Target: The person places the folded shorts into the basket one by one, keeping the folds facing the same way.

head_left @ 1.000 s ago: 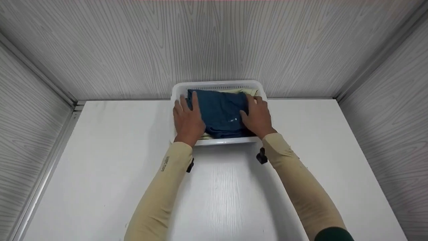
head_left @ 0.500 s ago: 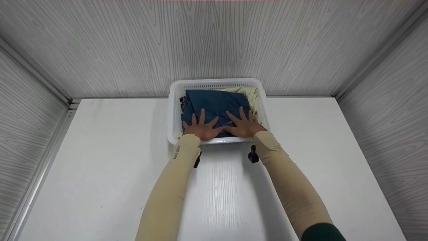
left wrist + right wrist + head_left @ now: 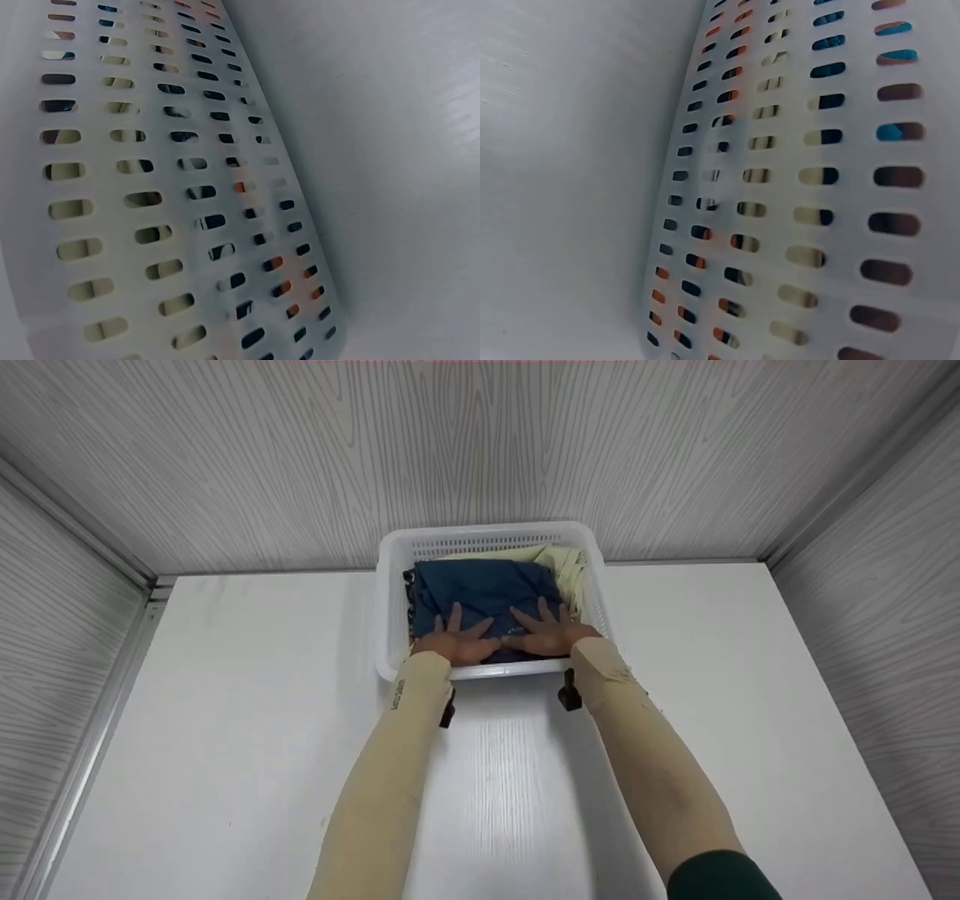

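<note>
Both hands press with spread, straight fingers on a folded dark blue garment (image 3: 487,585) inside a white plastic basket (image 3: 390,607). My left hand (image 3: 456,645) lies at the near left part of the cloth, and my right hand (image 3: 549,637) at the near right, their thumbs almost meeting. Pale yellow cloth (image 3: 568,566) shows under the blue one at the back and right. In the left wrist view the basket's slotted wall (image 3: 172,172) hides the hand; coloured cloth shows through the slots. The right wrist view holds the same kind of slotted wall (image 3: 780,176), with bits of a hand behind its upper slots.
The basket stands at the back of a white table (image 3: 262,720), close to a grey wood-grain panel (image 3: 480,450). Side panels (image 3: 892,547) rise at left and right. A small black device (image 3: 570,694) hangs under the right wrist.
Both hands have come off the basket's sides and moved inward and nearer, flattening onto the blue garment. Over the last half second they have stayed nearly in place, still pressing.
</note>
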Demonstrator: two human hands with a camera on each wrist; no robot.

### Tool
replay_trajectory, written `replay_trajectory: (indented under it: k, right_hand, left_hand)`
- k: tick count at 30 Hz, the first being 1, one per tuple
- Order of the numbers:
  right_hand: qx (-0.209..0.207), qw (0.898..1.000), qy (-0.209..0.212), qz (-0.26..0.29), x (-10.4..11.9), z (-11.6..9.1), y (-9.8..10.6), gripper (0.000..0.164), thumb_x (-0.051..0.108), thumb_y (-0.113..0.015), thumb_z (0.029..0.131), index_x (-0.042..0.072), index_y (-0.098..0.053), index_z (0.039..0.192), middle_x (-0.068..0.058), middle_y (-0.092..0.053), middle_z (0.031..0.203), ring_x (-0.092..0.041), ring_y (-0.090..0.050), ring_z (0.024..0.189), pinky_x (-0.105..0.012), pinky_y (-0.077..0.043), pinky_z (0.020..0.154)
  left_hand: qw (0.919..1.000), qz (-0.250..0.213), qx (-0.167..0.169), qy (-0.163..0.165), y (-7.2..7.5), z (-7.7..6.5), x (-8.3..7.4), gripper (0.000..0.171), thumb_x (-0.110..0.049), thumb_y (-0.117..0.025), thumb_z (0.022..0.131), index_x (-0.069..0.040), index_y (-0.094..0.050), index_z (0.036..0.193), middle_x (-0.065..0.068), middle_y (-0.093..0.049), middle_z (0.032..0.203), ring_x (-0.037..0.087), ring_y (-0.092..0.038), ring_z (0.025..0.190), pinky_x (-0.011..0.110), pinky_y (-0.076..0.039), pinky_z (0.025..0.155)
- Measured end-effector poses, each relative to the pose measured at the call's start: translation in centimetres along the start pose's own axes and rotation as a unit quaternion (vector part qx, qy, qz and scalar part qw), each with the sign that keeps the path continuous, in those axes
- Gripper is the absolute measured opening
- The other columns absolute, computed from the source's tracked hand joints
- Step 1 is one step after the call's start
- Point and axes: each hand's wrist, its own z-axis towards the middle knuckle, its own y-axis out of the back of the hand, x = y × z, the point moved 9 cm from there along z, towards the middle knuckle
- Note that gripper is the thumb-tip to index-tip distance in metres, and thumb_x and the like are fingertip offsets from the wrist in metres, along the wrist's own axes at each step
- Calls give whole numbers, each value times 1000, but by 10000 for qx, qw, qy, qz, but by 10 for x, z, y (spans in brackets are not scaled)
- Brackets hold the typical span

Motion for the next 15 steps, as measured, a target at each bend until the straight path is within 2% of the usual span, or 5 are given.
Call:
replay_trajectory:
  k: [5, 9, 12, 15]
  right_hand:
    - [-183, 9998, 58, 81, -10, 8, -6, 82, 72, -36, 98, 35, -4, 164, -15, 17, 167, -45, 20, 149, -71, 1, 115]
    - [-362, 9990, 238, 75, -17, 13, -20, 80, 66, -39, 100, 27, -13, 164, -21, 6, 167, -49, 9, 150, -70, -6, 116]
    - [-728, 9956, 553, 202, -14, 14, -22, 77, 58, -46, 102, 16, -24, 163, -23, -14, 166, -46, -10, 151, -62, -16, 119]
    - [-1161, 9876, 897, 560, -7, 12, -17, 70, 49, -50, 104, 8, -35, 158, -19, -32, 161, -37, -27, 149, -53, -25, 119]
  left_hand:
    - [9997, 124, -221, 43, -9, 14, 3, 70, -68, -31, 100, -40, -16, 162, 7, 15, 168, 40, 11, 152, 70, -6, 116]
    - [9975, 484, -506, 72, -24, 28, 9, 68, -66, -33, 101, -36, -25, 161, 10, 3, 170, 44, 1, 152, 74, -11, 113]
    - [9919, 710, -1054, 64, -24, 30, 10, 61, -58, -41, 104, -30, -39, 158, 15, -18, 167, 49, -16, 149, 73, -18, 112]
    - [9826, 669, -1734, -67, -16, 25, 7, 51, -45, -51, 104, -21, -54, 149, 16, -44, 155, 48, -37, 140, 67, -26, 112]
